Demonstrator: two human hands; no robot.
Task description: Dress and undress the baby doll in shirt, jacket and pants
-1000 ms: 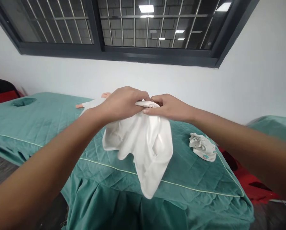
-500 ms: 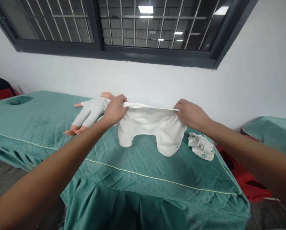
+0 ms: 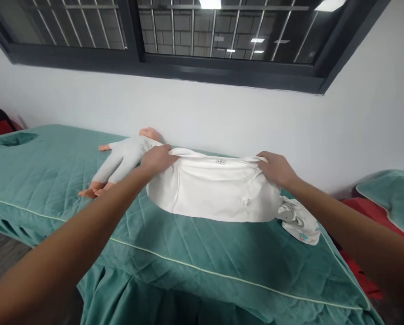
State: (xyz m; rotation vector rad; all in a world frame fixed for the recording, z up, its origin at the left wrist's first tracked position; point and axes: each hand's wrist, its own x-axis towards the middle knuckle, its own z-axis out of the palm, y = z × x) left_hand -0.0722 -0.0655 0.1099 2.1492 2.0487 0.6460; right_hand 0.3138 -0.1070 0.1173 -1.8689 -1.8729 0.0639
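Note:
A white baby garment [image 3: 209,189] is stretched out sideways between my two hands, over the green quilted bed cover [image 3: 188,253]. My left hand [image 3: 157,159] is closed on its upper left corner, and my right hand [image 3: 276,169] pinches the upper right one. A small printed label shows at the top edge of the cloth, and a paler tag lower right. Beyond my left hand a baby doll [image 3: 125,155] in a pale suit lies on its back. A crumpled white printed cloth [image 3: 300,221] lies just past the garment's right end.
A white wall and a dark-framed barred window [image 3: 222,72] stand behind the bed. The bed has a face hole [image 3: 17,139] at far left. At right, a red chair-like item [image 3: 374,216] and another green cover [image 3: 392,194] adjoin the bed.
The white garment has come down and now hangs as a broad panel, its leg-like lower flaps no longer showing. My hands are slightly farther apart; the view has shifted a little.

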